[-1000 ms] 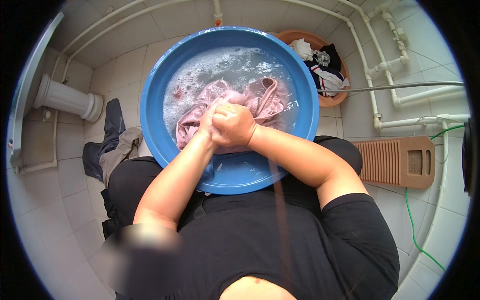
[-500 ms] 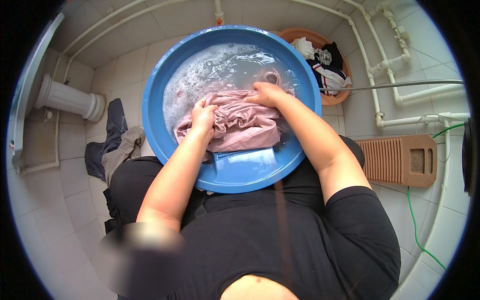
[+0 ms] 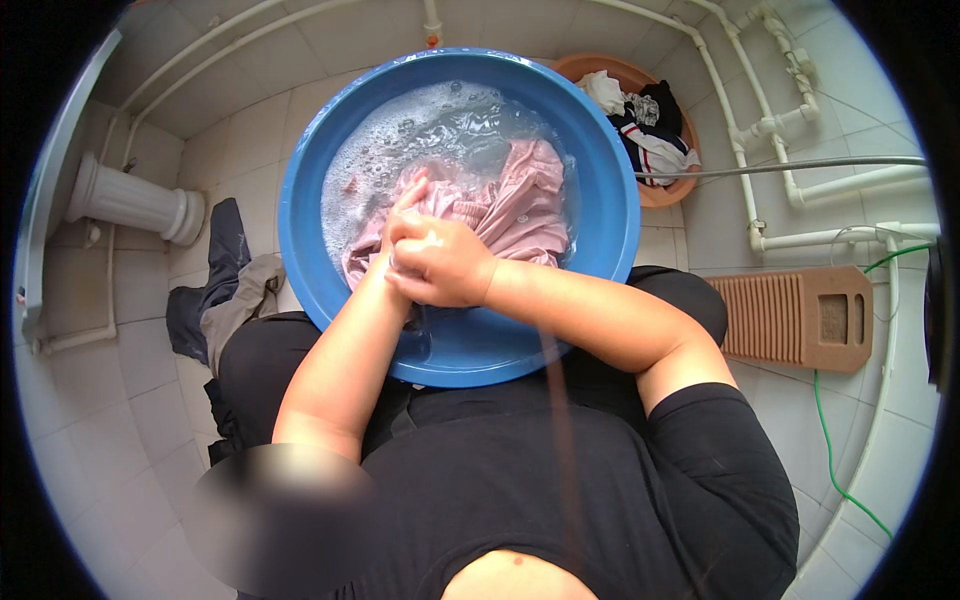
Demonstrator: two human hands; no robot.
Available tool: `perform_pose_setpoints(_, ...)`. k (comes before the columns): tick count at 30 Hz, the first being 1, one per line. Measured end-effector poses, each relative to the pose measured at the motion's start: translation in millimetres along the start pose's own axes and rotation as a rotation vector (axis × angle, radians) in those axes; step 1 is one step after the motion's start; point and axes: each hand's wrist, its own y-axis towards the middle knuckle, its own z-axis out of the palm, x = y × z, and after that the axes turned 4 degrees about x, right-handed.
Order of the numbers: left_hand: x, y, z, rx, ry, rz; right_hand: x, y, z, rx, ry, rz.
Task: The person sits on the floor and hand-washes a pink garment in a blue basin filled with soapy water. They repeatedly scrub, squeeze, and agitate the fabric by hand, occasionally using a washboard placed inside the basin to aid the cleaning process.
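Observation:
A big blue basin (image 3: 610, 190) holds soapy, foamy water and a wet pink garment (image 3: 520, 205). Both hands meet over the near part of the basin. My right hand (image 3: 445, 262) lies on top, fingers closed around a bunched fold of the pink cloth. My left hand (image 3: 400, 215) is pressed against it from the left, also gripping the cloth, and is partly hidden under the right one. The rest of the garment spreads out toward the far right of the water.
A brown tub (image 3: 660, 190) with dark and white clothes stands behind the basin on the right. A brown ribbed washboard (image 3: 790, 318) lies on the tiled floor at right. Dark and beige clothes (image 3: 225, 290) lie at left. White pipes (image 3: 770, 125) run along the wall.
My hands were apart on the spread garment half a second ago; now they have come together near the basin's front, bunching the pink cloth between them.

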Motion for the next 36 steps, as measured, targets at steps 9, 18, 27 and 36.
perform_pose_setpoints(9,15.7,-16.4,32.8,-0.121,0.150,-0.016,-37.2,-12.2,3.9,-0.177,-0.249,0.210)
perform_pose_setpoints(18,-1.6,-32.6,79.8,-0.065,0.012,-0.265,-101.1,-15.9,-16.1,-0.110,-0.418,0.485)
perform_pose_setpoints(27,0.0,-16.4,24.1,-0.310,0.968,0.325,-116.1,-35.7,-61.5,0.501,-0.360,0.787)
perform_pose_setpoints(36,0.1,-4.5,11.6,-0.096,0.250,0.114,-93.2,-34.4,-28.7,0.042,-0.214,0.675)
